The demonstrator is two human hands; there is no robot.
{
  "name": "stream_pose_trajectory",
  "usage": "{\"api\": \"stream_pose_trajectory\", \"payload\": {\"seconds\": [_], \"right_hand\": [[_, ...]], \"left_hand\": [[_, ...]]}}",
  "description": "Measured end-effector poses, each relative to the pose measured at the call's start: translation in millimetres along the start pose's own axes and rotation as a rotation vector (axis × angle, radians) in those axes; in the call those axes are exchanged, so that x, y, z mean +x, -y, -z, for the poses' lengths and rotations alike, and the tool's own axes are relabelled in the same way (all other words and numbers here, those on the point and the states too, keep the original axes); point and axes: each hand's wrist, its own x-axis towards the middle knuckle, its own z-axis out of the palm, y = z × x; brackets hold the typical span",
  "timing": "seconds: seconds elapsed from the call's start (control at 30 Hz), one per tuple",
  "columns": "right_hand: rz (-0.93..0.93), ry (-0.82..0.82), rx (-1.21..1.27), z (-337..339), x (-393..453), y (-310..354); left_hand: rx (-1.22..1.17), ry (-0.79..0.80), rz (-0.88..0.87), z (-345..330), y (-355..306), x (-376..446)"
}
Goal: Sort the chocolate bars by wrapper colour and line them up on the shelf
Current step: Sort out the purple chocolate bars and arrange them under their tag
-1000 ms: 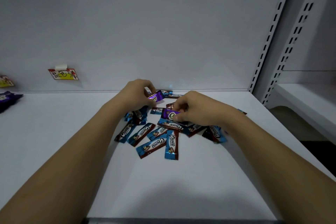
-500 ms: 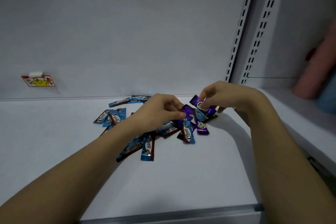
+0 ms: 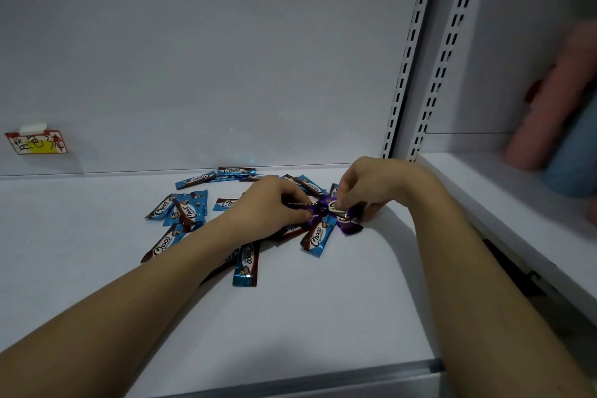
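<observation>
A loose pile of blue-and-brown "Choco" bars (image 3: 181, 212) lies on the white shelf (image 3: 97, 268), with one more blue bar (image 3: 316, 237) at the pile's right edge. Purple-wrapped bars (image 3: 350, 224) sit at the right of the pile. My left hand (image 3: 274, 203) pinches a purple bar seen edge-on, its fingers closed over the pile. My right hand (image 3: 365, 184) pinches another purple bar (image 3: 336, 208) from above, right beside the left fingertips. The bars under both hands are hidden.
A small red-and-yellow label (image 3: 37, 142) is stuck on the back panel at the left. Slotted uprights (image 3: 403, 74) stand just right of the pile. Beyond them runs a second shelf (image 3: 504, 203), where another person's pink sleeve (image 3: 555, 107) shows, blurred. A grey front edge (image 3: 323, 381) borders the shelf.
The view has swung right and the pile now sits left of centre. Both hands moved to the pile's right side and came together over the purple bars.
</observation>
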Motion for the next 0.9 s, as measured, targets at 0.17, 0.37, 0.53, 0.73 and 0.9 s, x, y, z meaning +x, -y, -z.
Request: {"api": "stream_pose_trajectory", "payload": {"seconds": [0.17, 0.37, 0.53, 0.73, 0.9], "right_hand": [[0.096, -0.095, -0.011, -12.2, 11.7, 5.6], [0.124, -0.132, 0.123, -15.9, 15.8, 5.8], [0.072, -0.123, 0.154, -6.0, 10.2, -2.0], [0.018, -0.024, 0.172, 0.0, 5.5, -4.7], [0.034, -0.015, -0.036, -5.3, 8.9, -1.7]], "left_hand": [[0.025, -0.042, 0.01, -5.9, -0.5, 0.6], [0.034, -0.008, 0.089, 4.1, -1.1, 2.2], [0.022, -0.075, 0.161, 24.6, 12.1, -1.5], [-0.198, -0.096, 0.195, 33.4, 9.5, -5.3], [-0.055, -0.01, 0.171, 20.5, 4.3, -5.8]]}}
